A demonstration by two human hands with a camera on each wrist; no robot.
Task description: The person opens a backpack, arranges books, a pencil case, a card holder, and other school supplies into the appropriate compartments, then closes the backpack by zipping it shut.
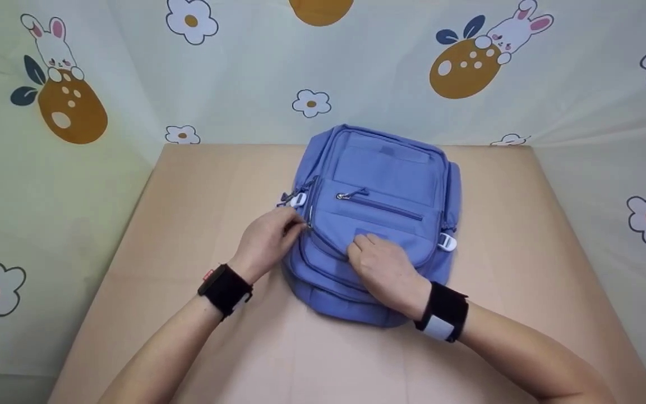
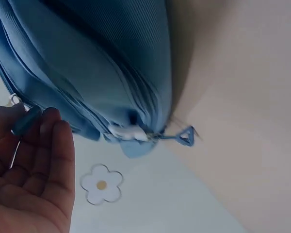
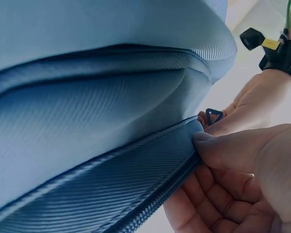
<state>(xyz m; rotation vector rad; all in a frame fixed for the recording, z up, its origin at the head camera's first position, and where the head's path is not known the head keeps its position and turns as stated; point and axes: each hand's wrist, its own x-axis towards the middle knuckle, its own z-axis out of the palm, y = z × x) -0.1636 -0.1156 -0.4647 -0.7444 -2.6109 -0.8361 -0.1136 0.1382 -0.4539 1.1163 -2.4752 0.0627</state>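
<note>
A blue backpack (image 1: 384,168) lies front side up on the table, its top toward the back wall. At its left edge my left hand (image 1: 267,235) pinches a zipper pull (image 2: 26,121) between thumb and fingers. My right hand (image 1: 384,269) grips the edge of the front pocket (image 3: 160,160) lower down, thumb on one side and curled fingers on the other. Between the two hands the zipper line gapes, and zipper teeth (image 3: 140,218) show along the held flap. Another zipper (image 1: 379,205) with a cord pull crosses the pack's middle. The pocket's inside is hidden.
White strap buckles sit at the pack's left side (image 1: 299,200) and right side (image 1: 447,242). A triangular cord pull (image 2: 185,136) sticks out beside the pack. The tan tabletop (image 1: 188,185) ends at a patterned cloth wall (image 1: 244,84) behind and on both sides.
</note>
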